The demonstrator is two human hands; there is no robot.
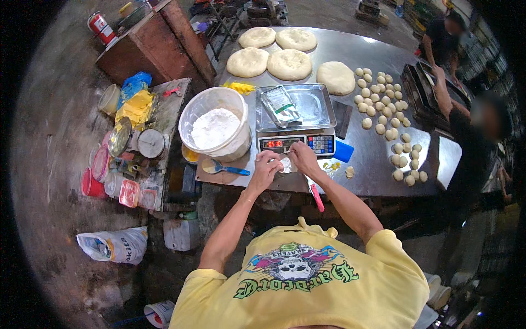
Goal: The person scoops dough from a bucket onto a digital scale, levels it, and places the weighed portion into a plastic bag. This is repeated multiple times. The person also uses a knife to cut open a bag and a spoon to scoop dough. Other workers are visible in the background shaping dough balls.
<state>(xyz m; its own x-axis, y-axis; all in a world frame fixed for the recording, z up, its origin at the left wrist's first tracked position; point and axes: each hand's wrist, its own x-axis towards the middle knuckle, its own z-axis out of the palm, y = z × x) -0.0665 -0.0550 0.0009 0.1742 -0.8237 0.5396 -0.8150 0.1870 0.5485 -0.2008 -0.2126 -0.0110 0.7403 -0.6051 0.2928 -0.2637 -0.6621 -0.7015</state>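
Observation:
My left hand (267, 163) and my right hand (303, 159) meet in front of a digital scale (266, 139) with a lit red display. Between them is a small white packet (287, 165), pinched at its upper part by the fingers of both hands; its contents are too small to make out. On the scale rests a metal tray (318, 107) bearing a silver foil pouch (281, 106). To the left stands a white plastic tub (242, 142) of white powder. A blue-handled scoop (230, 168) lies nearer me, and a red-handled knife (316, 198) overhangs the table edge by my right forearm.
Several large dough rounds (289, 65) occupy the far side of the steel table (357, 47). Small dough balls (386, 100) spread across its right, near stacked dark baking pans (423, 92) and two people (464, 119). A side table (172, 107) at left holds yellow fat (135, 107) and plastic containers.

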